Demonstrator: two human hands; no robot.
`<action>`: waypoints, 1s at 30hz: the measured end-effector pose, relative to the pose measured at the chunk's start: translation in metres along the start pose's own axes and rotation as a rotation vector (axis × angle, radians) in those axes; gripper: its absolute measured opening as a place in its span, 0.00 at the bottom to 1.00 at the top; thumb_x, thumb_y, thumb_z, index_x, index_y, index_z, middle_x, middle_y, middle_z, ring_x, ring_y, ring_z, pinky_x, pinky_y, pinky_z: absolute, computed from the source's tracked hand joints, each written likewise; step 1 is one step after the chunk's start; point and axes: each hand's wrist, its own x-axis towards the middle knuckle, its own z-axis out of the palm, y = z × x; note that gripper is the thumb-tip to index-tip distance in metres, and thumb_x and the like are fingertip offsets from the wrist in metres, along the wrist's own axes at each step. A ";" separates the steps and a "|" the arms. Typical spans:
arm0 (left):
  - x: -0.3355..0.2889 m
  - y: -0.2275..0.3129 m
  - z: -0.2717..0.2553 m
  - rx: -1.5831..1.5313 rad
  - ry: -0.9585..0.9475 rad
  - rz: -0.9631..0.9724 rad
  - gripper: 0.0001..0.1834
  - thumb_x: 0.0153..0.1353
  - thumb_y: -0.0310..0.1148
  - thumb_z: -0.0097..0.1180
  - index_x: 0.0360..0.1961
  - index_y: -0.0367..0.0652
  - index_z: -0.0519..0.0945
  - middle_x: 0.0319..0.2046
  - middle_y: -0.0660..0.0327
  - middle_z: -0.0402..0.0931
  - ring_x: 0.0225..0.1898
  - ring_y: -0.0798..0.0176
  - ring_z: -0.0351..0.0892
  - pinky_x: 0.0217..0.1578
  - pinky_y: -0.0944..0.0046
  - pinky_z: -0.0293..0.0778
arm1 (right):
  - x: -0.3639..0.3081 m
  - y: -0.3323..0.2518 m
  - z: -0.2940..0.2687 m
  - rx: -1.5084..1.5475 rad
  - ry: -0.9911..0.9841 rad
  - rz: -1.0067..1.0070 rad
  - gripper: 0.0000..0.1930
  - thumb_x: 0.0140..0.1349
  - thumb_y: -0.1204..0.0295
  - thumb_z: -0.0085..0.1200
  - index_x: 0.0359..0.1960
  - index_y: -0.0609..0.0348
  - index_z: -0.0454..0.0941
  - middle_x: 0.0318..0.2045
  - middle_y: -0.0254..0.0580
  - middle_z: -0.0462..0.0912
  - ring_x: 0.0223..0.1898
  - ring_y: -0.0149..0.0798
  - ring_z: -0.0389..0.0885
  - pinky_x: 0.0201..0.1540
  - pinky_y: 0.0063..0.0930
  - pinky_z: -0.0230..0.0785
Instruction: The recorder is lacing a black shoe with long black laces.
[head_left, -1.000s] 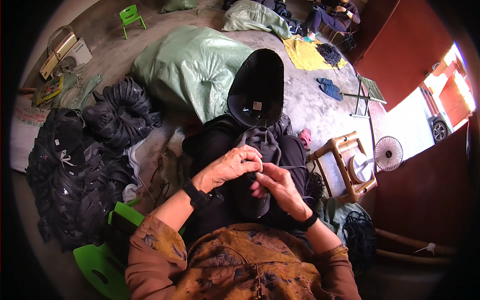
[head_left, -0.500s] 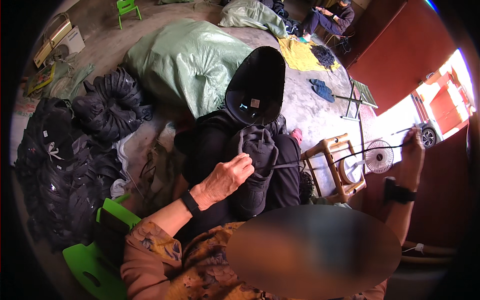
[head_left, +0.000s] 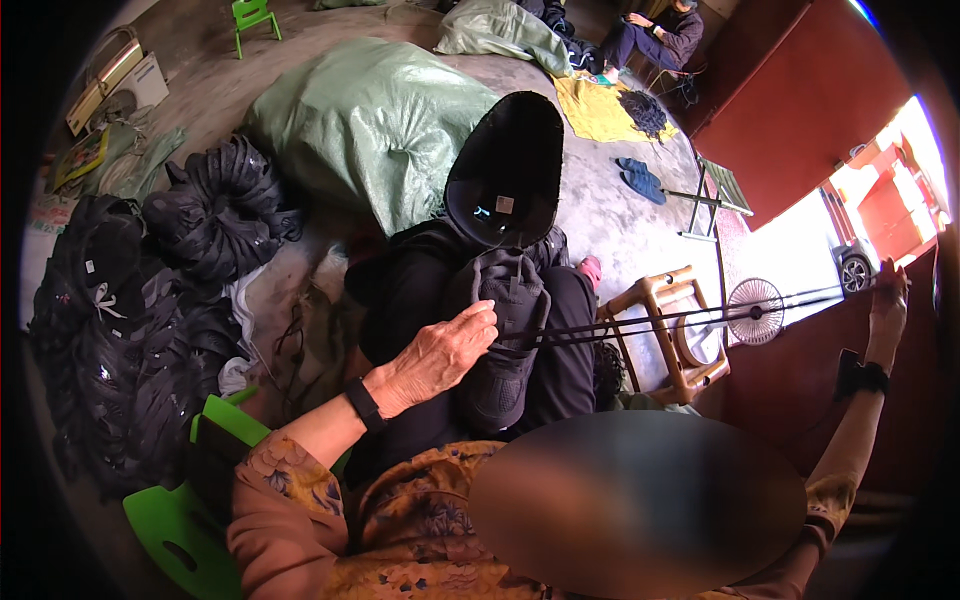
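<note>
A black shoe [head_left: 497, 385] rests across my dark-trousered lap, its toe toward me. My left hand [head_left: 440, 350] is closed at the left side of its lacing area, thumb and fingertips pressed together against the upper; exactly what they pinch is hidden. Out at the far right, my right hand [head_left: 888, 292] is raised with the arm stretched. Its fingers grip a black shoelace [head_left: 640, 322], which runs taut in two strands back to the shoe. Beyond the shoe's heel, a hollow black oval shell [head_left: 510, 150] with a small pale label inside stands at my knees.
Piles of black shoe uppers [head_left: 120, 350] lie at left. A big pale green sack [head_left: 370, 120] sits ahead. To the right are a bamboo stool [head_left: 650, 340], a fan [head_left: 756, 310] and blue slippers [head_left: 641, 180]. Another person [head_left: 660, 40] sits far back beside a yellow cloth [head_left: 595, 108].
My right hand has moved farther out to the right, drawing the lace from a slack curve into straight strands. My left hand has shifted slightly left and stays at the shoe.
</note>
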 end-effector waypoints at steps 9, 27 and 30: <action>0.006 0.016 0.002 0.113 -0.045 -0.096 0.03 0.54 0.21 0.55 0.30 0.38 0.76 0.46 0.56 0.73 0.56 0.54 0.75 0.41 0.61 0.79 | -0.067 0.024 0.183 -0.072 -0.075 0.137 0.22 0.75 0.64 0.36 0.64 0.64 0.58 0.64 0.56 0.66 0.65 0.49 0.67 0.69 0.39 0.59; 0.015 0.012 0.019 -0.218 0.140 -0.327 0.17 0.44 0.15 0.52 0.37 0.43 0.70 0.48 0.56 0.68 0.57 0.47 0.66 0.59 0.52 0.62 | 0.008 -0.046 0.081 -0.746 -0.299 -0.441 0.16 0.68 0.74 0.44 0.57 0.61 0.66 0.54 0.43 0.72 0.55 0.39 0.71 0.56 0.33 0.66; 0.020 -0.001 0.004 -0.250 0.162 -0.464 0.13 0.50 0.15 0.50 0.37 0.41 0.72 0.38 0.56 0.76 0.45 0.50 0.76 0.47 0.56 0.73 | -0.031 -0.069 0.148 -0.107 -0.106 -0.304 0.07 0.65 0.72 0.50 0.42 0.61 0.73 0.38 0.49 0.80 0.39 0.42 0.78 0.41 0.34 0.73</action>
